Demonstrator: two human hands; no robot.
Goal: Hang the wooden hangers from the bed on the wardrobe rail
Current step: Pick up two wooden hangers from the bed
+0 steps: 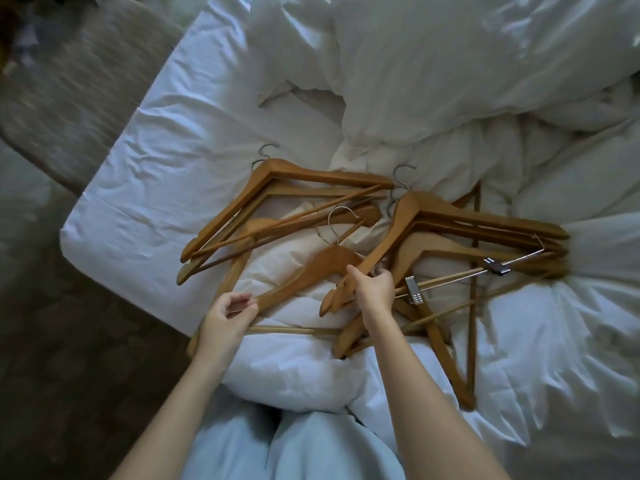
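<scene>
Your left hand (pixel 230 315) pinches one wooden hanger (pixel 304 275); right hand (pixel 374 289) clamps a stacked hanger (pixel 391 237).
Hooks (pixel 341 221) beyond both grips overlap and may snag, dragging neighbours off the bed (pixel 145 188).

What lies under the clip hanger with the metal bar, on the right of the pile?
Under the clip hanger, several plain wooden hangers lie stacked and crossed on the white duvet. Their exact count is hidden by the overlap. The right hand covers their lower-left ends.
</scene>
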